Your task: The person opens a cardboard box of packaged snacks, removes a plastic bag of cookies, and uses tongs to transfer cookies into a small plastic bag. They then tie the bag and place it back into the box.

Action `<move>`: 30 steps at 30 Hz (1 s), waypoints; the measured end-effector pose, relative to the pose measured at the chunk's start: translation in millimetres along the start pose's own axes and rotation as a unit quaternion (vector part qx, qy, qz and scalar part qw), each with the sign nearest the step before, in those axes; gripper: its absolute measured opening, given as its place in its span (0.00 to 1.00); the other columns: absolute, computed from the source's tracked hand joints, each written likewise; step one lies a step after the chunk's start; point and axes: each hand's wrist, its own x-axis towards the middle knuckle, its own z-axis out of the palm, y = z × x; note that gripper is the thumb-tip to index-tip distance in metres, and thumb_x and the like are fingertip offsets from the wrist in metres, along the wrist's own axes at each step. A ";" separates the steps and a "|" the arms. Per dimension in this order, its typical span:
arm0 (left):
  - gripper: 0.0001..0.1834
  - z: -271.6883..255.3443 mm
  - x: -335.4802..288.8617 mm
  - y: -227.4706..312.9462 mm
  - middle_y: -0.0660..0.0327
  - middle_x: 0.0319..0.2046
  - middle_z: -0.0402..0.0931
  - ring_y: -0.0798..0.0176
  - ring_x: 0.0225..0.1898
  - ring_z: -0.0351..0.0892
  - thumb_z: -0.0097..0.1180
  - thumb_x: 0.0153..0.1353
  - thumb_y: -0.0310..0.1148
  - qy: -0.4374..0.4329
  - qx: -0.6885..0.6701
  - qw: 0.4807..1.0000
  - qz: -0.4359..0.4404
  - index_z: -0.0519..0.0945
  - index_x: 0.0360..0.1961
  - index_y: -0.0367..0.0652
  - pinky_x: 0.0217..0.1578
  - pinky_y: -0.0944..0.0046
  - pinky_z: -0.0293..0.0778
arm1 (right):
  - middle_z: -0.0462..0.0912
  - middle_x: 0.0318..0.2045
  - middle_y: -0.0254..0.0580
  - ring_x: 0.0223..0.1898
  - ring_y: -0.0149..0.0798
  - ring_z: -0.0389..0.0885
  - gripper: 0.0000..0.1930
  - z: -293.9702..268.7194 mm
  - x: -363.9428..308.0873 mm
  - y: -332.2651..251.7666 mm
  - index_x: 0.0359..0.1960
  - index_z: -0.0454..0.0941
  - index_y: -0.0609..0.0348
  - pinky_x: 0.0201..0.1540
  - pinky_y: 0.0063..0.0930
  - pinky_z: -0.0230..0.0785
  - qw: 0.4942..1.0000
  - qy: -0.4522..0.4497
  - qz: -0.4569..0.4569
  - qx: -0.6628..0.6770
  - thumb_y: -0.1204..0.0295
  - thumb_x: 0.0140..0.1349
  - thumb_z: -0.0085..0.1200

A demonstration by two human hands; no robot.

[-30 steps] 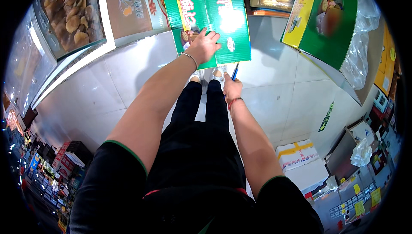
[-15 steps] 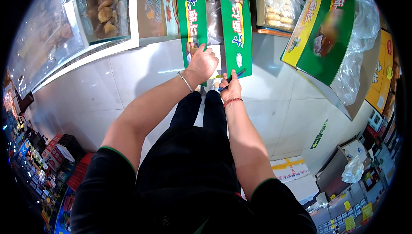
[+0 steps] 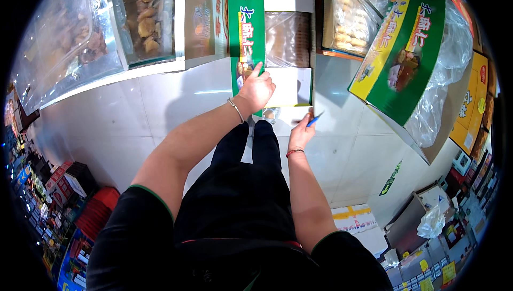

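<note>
Below me stands a cardboard box with white end flaps (image 3: 287,85) and a green left flap (image 3: 248,29). Clear plastic (image 3: 287,40) over brown, ridged contents shows in its opening. My left hand (image 3: 257,89) is closed at the near part of the green flap, index finger lying along its inner edge. The right flap stands nearly edge-on along the box's right side. By that near right corner my right hand (image 3: 300,133) grips a slim blue tool (image 3: 314,120); whether it is a pen or a knife I cannot tell.
At left, a display case (image 3: 152,61) holds brown dried pieces. To the right stand a box of pale wrapped rolls (image 3: 350,16) and an opened green-and-yellow carton (image 3: 403,50) with plastic inside. A white foam box (image 3: 360,229) sits behind me at right, on the tiled floor (image 3: 342,157).
The right green flap has swung outward, widening the opening onto the plastic and contents. My right hand has moved right and down with the blue tool. My left hand stays at the left flap.
</note>
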 end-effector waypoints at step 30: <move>0.05 3.0 -12.2 2.7 0.67 0.29 0.75 0.66 0.48 0.72 0.52 0.50 0.30 0.027 -0.088 0.993 -0.071 0.80 0.27 0.49 0.67 0.48 0.53 | 0.78 0.21 0.53 0.26 0.46 0.79 0.21 160.7 114.1 -195.0 0.38 0.79 0.68 0.37 0.38 0.70 0.751 -0.446 -0.257 -0.414 0.56 0.65 0.50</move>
